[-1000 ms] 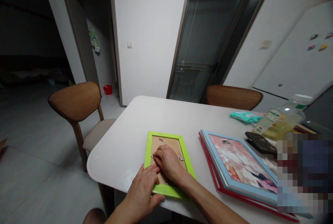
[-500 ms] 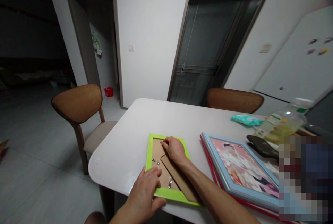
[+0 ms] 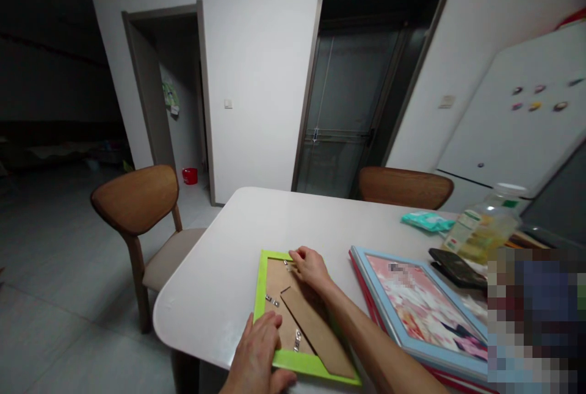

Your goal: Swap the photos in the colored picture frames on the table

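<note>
A lime-green picture frame (image 3: 260,284) lies face down on the table, its brown backing board (image 3: 277,278) showing. Small metal clips (image 3: 297,340) sit along the inner edges, and a brown stand leg (image 3: 318,333) runs across the back. My left hand (image 3: 257,345) grips the near left corner, fingers over the left side and thumb by the near edge. At the far edge, beside the top clip, my right hand (image 3: 312,269) has its fingers curled and pinched; what is between the fingertips cannot be made out. My right forearm covers much of the frame's right side.
Right of the frame lies a stack with a light-blue framed picture (image 3: 421,308) on top. Beyond it are a black phone-like object (image 3: 458,269), a large clear bottle (image 3: 485,229) with yellowish contents and a teal packet (image 3: 426,221). Wooden chairs (image 3: 137,198) stand around the white table (image 3: 220,259).
The view has tilted up slightly, so everything sits lower. My right fingers have shifted from the top clip to the frame's far rim, uncovering the clip. My left hand keeps its place.
</note>
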The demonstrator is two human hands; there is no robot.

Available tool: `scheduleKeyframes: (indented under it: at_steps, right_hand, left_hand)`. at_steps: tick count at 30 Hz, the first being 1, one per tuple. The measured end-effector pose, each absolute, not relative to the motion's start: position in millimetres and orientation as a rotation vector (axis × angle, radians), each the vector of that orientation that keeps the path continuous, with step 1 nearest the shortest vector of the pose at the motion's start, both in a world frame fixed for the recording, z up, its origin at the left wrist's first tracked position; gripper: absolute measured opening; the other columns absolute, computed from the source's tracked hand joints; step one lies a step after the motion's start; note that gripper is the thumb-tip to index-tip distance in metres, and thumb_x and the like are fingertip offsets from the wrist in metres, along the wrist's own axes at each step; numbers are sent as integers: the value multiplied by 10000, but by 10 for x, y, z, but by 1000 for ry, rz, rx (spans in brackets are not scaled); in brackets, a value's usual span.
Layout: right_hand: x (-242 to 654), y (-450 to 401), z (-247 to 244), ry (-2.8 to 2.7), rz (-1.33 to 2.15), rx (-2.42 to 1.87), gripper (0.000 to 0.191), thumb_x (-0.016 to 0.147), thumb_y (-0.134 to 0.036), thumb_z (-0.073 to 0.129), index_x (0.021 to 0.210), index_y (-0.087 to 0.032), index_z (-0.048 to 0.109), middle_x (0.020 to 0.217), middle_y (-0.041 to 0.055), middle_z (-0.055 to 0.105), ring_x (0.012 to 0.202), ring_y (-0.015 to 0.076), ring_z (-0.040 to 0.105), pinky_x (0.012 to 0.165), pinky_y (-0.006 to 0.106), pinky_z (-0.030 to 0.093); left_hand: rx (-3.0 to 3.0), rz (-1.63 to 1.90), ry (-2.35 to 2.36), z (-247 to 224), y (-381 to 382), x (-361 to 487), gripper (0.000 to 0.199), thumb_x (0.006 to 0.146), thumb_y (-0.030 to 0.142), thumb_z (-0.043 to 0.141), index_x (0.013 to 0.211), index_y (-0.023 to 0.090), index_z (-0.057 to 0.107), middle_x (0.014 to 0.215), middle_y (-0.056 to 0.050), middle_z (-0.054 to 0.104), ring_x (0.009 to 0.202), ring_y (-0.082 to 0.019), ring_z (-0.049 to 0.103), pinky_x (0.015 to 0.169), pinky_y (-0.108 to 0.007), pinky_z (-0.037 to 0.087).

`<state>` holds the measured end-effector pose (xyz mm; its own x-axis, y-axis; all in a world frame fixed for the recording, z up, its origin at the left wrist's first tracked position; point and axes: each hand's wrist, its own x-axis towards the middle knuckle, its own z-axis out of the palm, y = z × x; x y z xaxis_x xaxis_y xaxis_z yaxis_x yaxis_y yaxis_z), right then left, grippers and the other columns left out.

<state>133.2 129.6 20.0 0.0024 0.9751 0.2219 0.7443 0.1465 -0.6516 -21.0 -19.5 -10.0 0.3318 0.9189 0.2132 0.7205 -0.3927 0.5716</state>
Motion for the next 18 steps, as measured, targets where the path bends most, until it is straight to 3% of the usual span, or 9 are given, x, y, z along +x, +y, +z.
scheduleKeyframes:
  at_steps: [4,7,11,15,18]
  right_hand:
    - [1694,947,295,-1592,534,-1490,355,768,-376,352,947,-141,549,948,87,614,837,153,559,718,250,413]
    - [1756,551,231,-1147,966,-1286,405,752,-419,385,1020,-137,498,954,107,607,814,175,576,676,284,441]
    - [1404,141,156,-771,1641,-967,386,709,-480,463,897,-156,557,781,66,640,648,168,594,592,300,449]
    - [1288,75,295,-509,1626,-662,315,705,-440,474,785,-156,585,728,53,651,698,177,600,630,301,465]
    - [1663,107,435,-482,1517,-722,278,691,-389,506,820,-156,584,742,53,661,735,189,609,645,309,476]
  left_hand:
    - [2060,1008,1394,-22,-174,-289,467,564,154,643,1010,170,505,1056,-124,583,1070,-281,463,934,-472,307]
    - [1771,1281,1279,74,-157,-231,187,662,307,599,790,202,513,1071,-105,578,1028,-270,499,863,-419,388]
    - [1344,1391,969,140,-144,79,375,707,591,450,759,221,471,1071,-63,589,1032,-251,506,826,-370,424]
    - [1215,1327,791,330,-152,410,474,656,620,502,891,210,472,1007,-67,618,1002,-245,528,804,-337,446]
    - [1187,1382,761,647,-119,561,614,615,548,608,1078,216,380,1136,-86,541,1057,-240,489,846,-321,429]
